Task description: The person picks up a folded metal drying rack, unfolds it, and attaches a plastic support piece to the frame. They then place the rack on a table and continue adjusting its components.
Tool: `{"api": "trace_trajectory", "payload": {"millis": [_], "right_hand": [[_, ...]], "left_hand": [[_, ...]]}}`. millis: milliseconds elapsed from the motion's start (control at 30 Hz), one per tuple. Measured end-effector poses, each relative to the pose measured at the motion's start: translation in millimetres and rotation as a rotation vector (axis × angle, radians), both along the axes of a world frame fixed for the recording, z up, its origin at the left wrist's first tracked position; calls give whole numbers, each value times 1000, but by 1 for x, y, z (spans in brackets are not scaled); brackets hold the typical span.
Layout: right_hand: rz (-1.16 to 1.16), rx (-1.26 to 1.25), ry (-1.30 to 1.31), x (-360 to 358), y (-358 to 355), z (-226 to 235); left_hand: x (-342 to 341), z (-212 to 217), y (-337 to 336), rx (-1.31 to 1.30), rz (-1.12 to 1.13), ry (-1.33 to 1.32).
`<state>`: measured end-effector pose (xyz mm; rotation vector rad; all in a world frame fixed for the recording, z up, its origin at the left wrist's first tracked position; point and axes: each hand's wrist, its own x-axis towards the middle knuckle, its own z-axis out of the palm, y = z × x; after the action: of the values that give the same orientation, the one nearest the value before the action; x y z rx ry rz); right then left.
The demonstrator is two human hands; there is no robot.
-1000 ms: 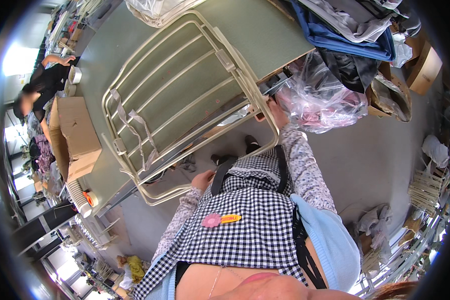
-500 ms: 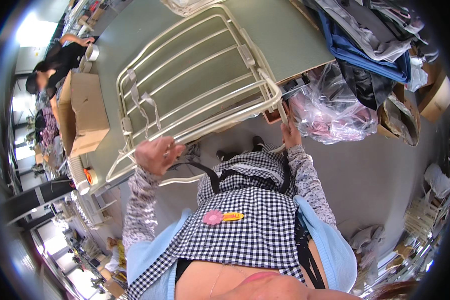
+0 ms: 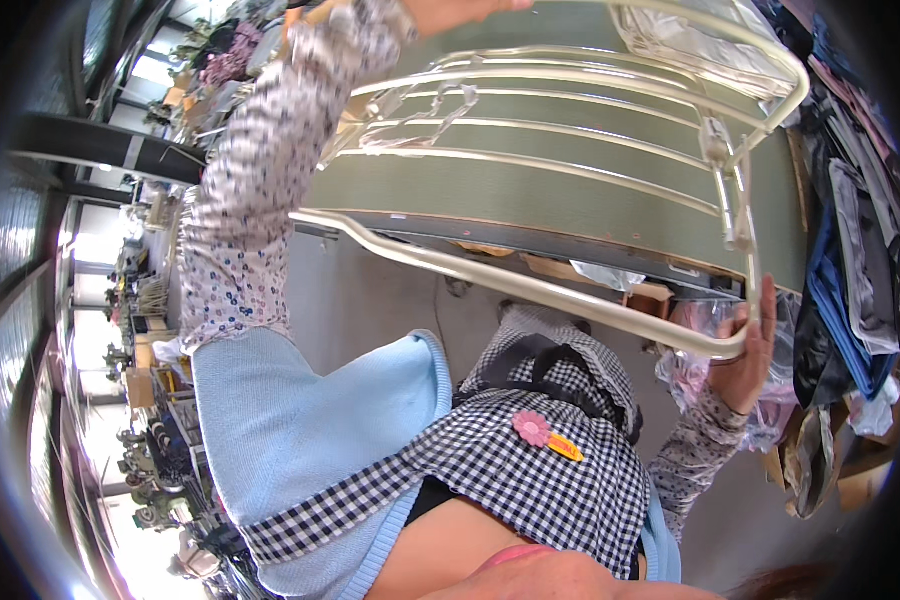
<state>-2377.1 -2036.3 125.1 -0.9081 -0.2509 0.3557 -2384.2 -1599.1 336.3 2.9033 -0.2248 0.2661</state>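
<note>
A cream tubular metal frame [image 3: 530,287] stretched over the flat green bench [image 3: 570,215], past its near edge.

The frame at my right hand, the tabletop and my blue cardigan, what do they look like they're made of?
Frame: probably metal tube with glossy cream paint or coating, judging by its rounded bends and bright highlights.
Tabletop: smooth, flat green surface, perhaps coated board; its core is unclear.
Cardigan: soft, matte knit, shown by its ribbed edge; the fibre I can't tell.

Bright interior, white glare at left, sheen on pale tubes [image 3: 510,283], fisheye-bent edges, dark corners
</note>
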Motion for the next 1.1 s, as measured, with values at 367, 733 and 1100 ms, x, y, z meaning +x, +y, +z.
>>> {"api": "trace_trajectory", "payload": {"millis": [367,733,1100], "right_hand": [[-134,27,-227,0,2,31],[-114,134,-341,-6,1,43],[-495,-51,-538,4,-23,41]], "left_hand": [[50,41,28,-126,-95,108],[46,38,-7,129,-24,-35],[49,43,-33,427,-54,-142]]}}
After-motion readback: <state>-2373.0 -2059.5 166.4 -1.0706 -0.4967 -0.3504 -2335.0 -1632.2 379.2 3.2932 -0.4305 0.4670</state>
